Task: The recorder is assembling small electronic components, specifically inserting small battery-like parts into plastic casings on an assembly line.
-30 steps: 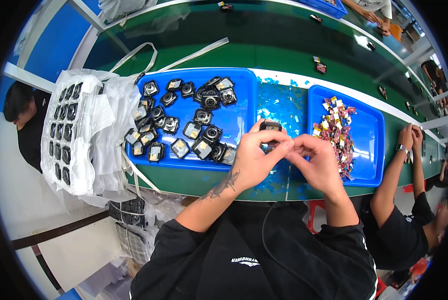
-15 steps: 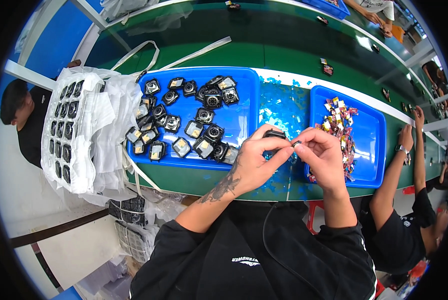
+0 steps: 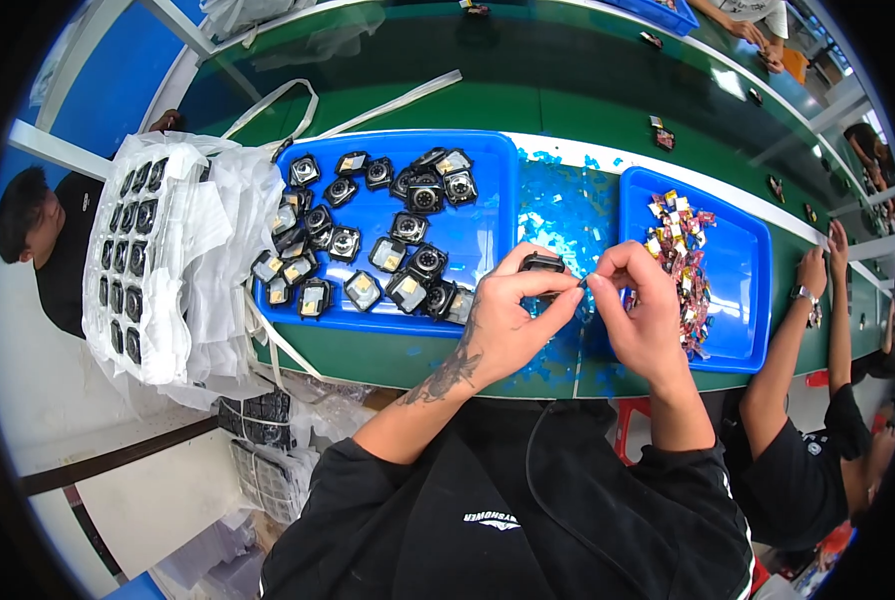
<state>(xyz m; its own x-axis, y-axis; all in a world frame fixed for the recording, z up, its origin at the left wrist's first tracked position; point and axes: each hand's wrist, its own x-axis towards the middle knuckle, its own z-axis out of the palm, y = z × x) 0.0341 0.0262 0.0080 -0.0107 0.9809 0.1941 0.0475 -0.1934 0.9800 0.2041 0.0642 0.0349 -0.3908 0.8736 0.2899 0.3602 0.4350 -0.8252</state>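
Note:
My left hand [image 3: 508, 325] grips a black watch housing [image 3: 542, 263] between thumb and fingers, above the green table between two blue trays. Close beside it, the thumb and forefinger of my right hand [image 3: 650, 318] are pinched together at the housing's right end. Whatever lies between those fingertips is too small to make out. The left tray [image 3: 483, 235] holds several similar black watch housings [image 3: 408, 228], some showing round backs and others flat grey faces. In the right tray [image 3: 740, 290] lies a heap of small pink, white and gold parts [image 3: 680, 265].
Small blue film scraps [image 3: 558, 215] litter the table between the trays. At the left stands a stack of white moulded trays [image 3: 138, 265] with black housings. Beyond runs a green conveyor belt [image 3: 568, 95] carrying small parts. A co-worker's arms [image 3: 793, 320] reach in at the right.
My right hand has opened a slight gap from the left, its fingers a little higher. My left hand keeps its grip on the housing. Parts on the belt have shifted slightly right.

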